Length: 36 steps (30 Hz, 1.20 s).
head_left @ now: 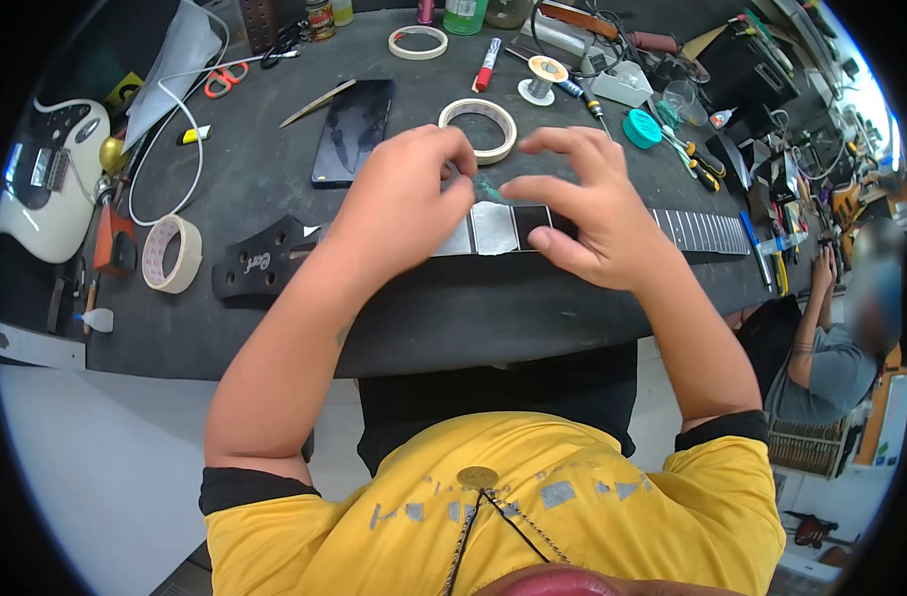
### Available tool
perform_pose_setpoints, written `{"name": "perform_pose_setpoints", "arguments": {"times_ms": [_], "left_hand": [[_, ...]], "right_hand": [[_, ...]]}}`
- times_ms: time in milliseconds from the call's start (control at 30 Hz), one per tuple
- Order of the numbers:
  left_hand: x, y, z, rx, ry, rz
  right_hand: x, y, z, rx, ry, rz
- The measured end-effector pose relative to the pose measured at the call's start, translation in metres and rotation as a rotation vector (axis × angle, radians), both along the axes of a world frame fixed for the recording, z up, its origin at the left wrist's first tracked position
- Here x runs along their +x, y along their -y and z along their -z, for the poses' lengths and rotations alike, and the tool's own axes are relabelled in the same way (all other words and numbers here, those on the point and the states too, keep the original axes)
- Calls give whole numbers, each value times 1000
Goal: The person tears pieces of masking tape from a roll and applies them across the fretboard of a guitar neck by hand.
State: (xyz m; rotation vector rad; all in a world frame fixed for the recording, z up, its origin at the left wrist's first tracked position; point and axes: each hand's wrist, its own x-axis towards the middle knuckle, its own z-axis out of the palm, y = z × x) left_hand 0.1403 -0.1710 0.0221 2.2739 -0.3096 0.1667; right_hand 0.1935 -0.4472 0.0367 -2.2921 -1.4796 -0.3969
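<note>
A guitar neck lies across the dark bench, its black headstock at the left. Silvery-white tape covers part of the fretboard near the middle. Above the neck, just left of that tape, is my left hand. Its fingers are curled, with index finger and thumb brought together in a pinch; anything between them is too small to make out. My right hand hovers over the fretboard to the right of the tape, thumb and fingers spread, with nothing seen in it. It hides some of the frets.
Behind the neck lie a masking tape roll, a phone and a red marker. Another tape roll and a white guitar body are at left. Screwdrivers lie at right, where another person sits.
</note>
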Motion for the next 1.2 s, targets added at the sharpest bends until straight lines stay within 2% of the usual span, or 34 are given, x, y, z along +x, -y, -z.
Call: {"name": "perform_pose_setpoints", "arguments": {"times_ms": [67, 133, 167, 300, 500, 600, 700, 800, 933, 1033, 1133, 1200], "left_hand": [[-11, -4, 8, 175, 305, 178], [-31, 2, -2, 321, 283, 225], [-39, 6, -6, 395, 273, 254], [-54, 13, -3, 597, 211, 132], [-43, 26, -1, 583, 95, 102], [-39, 32, -2, 596, 165, 132], [-31, 37, -13, 522, 23, 163], [-13, 30, -29, 352, -208, 295], [-22, 32, -19, 445, 49, 188], [-17, 23, 1, 637, 220, 44], [-10, 15, 3, 112, -8, -24], [-13, 21, 2, 148, -39, -39]], "right_hand": [[-13, 15, 5, 144, -36, 85], [-30, 31, 13, 311, -80, 153], [-36, 35, 20, 380, -18, 161], [-48, 47, 49, 448, 40, 154], [-42, 38, 51, 484, -24, 107], [-42, 39, 52, 487, -61, 85], [-40, 40, 53, 494, -77, 65], [-40, 40, 54, 502, -85, 62], [-40, 39, 55, 526, -76, 80], [-41, 38, 54, 541, -90, 86], [-41, 38, 56, 550, -92, 90], [-42, 38, 55, 541, -93, 104]]}}
